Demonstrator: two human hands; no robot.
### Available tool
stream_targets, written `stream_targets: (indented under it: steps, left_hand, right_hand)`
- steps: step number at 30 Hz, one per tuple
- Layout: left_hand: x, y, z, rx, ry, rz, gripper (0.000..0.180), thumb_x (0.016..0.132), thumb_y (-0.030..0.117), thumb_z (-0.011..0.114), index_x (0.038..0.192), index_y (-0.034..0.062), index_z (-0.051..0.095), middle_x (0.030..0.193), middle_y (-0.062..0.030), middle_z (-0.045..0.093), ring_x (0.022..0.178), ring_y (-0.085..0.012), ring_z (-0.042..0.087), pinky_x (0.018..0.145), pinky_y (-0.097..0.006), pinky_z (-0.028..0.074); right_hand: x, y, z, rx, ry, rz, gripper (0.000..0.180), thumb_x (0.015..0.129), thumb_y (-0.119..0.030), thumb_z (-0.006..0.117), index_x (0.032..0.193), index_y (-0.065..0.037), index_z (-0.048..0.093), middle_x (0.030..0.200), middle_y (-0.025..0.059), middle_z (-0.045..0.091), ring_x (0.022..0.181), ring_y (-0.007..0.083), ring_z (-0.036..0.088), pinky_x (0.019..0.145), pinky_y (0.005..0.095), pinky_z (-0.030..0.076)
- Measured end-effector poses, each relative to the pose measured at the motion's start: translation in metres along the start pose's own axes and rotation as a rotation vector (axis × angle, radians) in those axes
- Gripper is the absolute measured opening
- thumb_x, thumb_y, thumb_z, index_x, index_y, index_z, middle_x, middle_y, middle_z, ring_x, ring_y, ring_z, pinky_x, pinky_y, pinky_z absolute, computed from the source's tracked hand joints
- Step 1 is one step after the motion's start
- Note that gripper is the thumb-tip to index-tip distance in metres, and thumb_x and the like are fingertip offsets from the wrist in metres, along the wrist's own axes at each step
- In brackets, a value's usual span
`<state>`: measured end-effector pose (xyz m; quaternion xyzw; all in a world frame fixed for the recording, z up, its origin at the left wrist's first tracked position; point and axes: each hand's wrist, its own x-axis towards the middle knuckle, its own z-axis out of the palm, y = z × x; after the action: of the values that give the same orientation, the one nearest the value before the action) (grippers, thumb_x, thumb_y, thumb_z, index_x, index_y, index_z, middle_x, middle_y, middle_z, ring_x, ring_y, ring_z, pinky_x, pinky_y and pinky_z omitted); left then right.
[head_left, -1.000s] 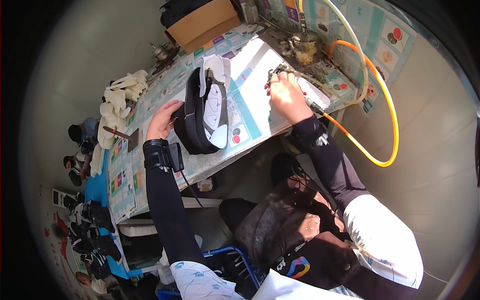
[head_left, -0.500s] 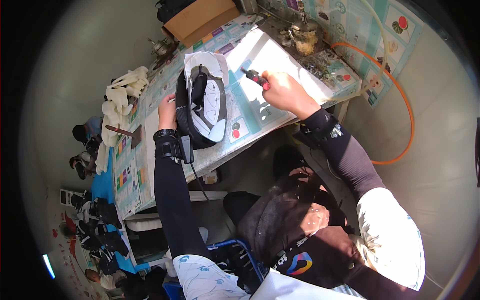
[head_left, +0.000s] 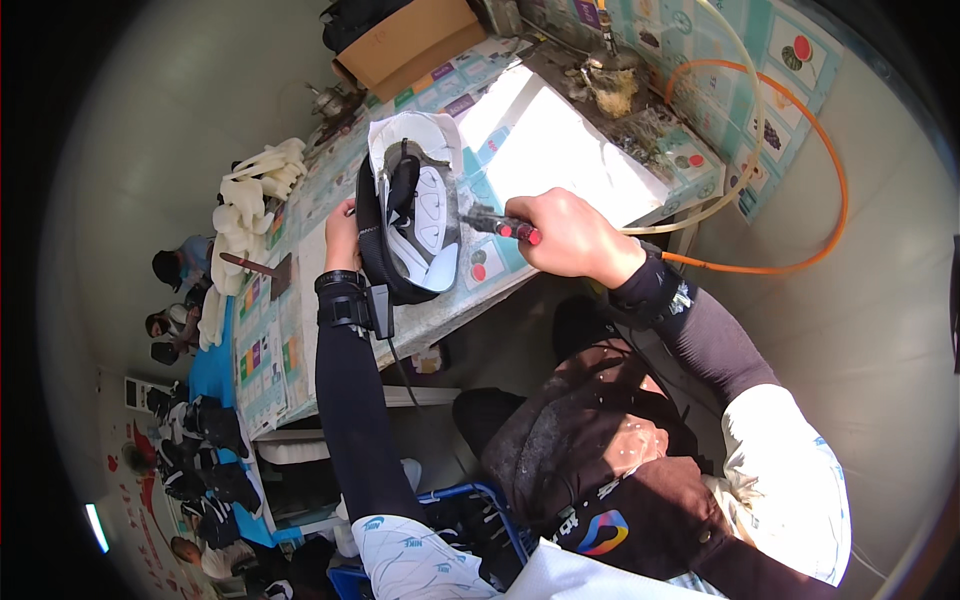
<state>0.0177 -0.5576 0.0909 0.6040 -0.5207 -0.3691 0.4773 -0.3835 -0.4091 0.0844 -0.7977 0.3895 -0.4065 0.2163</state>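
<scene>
The left hand [head_left: 342,228] is up at the tabletop [head_left: 300,270], fingers curled around the far side of a black shoe [head_left: 405,235] and gripping it, sole side turned up toward the camera so the white sole face shows. The shoe sits over the tabletop's near half, tilted, with its black upper wrapping the left edge. Now the right hand [head_left: 568,235]: closed in a fist around a slim tool with a red-and-black handle [head_left: 500,226], its tip touching the right edge of the white sole. An orange hose [head_left: 835,190] loops wide off to the right, and a pale hose [head_left: 745,130] curves alongside it toward the right hand. Behind the shoe, a bright white sheet [head_left: 545,140] lies on the tabletop, and a cardboard box [head_left: 410,45] stands at the far end. To the left, a heap of white soles [head_left: 245,205] rests on the tabletop edge. Below left, dark shoes [head_left: 200,450] are stacked in a row.
</scene>
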Motion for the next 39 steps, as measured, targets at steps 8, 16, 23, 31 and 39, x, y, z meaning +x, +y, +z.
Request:
stream_targets:
  steps: [8, 16, 23, 31, 39]
  left_hand:
    - [-0.006, 0.001, -0.003, -0.012, 0.009, 0.01, 0.016, 0.099, 0.004, 0.064, 0.113, -0.0019, 0.069, 0.093, -0.0064, 0.072, 0.074, -0.0135, 0.068, 0.066, -0.03, 0.056]
    - [-0.018, 0.002, -0.008, -0.101, -0.013, 0.003, 0.015, 0.098, 0.002, 0.064, 0.111, -0.0013, 0.07, 0.093, -0.0058, 0.072, 0.076, -0.0135, 0.068, 0.069, -0.029, 0.055]
    - [-0.031, 0.014, 0.013, -0.065, 0.026, 0.053, 0.018, 0.096, 0.004, 0.069, 0.114, -0.0017, 0.07, 0.098, -0.0068, 0.073, 0.08, -0.0141, 0.068, 0.071, -0.029, 0.055]
    - [-0.04, 0.02, 0.019, 0.021, 0.102, 0.134, 0.02, 0.096, 0.011, 0.074, 0.112, 0.0, 0.073, 0.099, -0.0062, 0.074, 0.083, -0.0133, 0.069, 0.074, -0.027, 0.055]
    - [-0.046, 0.017, 0.023, -0.04, 0.126, 0.137, 0.016, 0.096, 0.01, 0.072, 0.109, 0.0008, 0.074, 0.098, -0.0059, 0.073, 0.083, -0.0136, 0.068, 0.074, -0.028, 0.055]
  right_hand:
    - [0.003, -0.011, 0.008, 0.04, 0.009, -0.034, 0.019, 0.078, -0.002, 0.061, 0.095, -0.001, 0.068, 0.075, 0.0262, 0.062, 0.074, 0.0489, 0.061, 0.066, 0.05, 0.049]
    - [0.003, -0.026, 0.006, 0.015, -0.091, 0.0, 0.023, 0.076, -0.005, 0.06, 0.094, -0.003, 0.073, 0.076, 0.0272, 0.067, 0.081, 0.0484, 0.067, 0.077, 0.0548, 0.054]
    - [0.0, -0.029, 0.008, 0.056, -0.076, 0.054, 0.021, 0.076, -0.006, 0.06, 0.093, -0.002, 0.072, 0.076, 0.028, 0.066, 0.08, 0.0498, 0.066, 0.074, 0.0549, 0.053]
    - [-0.007, -0.031, 0.007, 0.051, -0.093, 0.088, 0.024, 0.076, -0.005, 0.059, 0.094, -0.002, 0.073, 0.078, 0.0284, 0.067, 0.081, 0.05, 0.066, 0.076, 0.0553, 0.053]
    - [-0.014, -0.027, 0.005, -0.005, 0.098, 0.123, 0.022, 0.075, -0.004, 0.057, 0.092, 0.0, 0.072, 0.075, 0.029, 0.064, 0.08, 0.0509, 0.065, 0.075, 0.0555, 0.052]
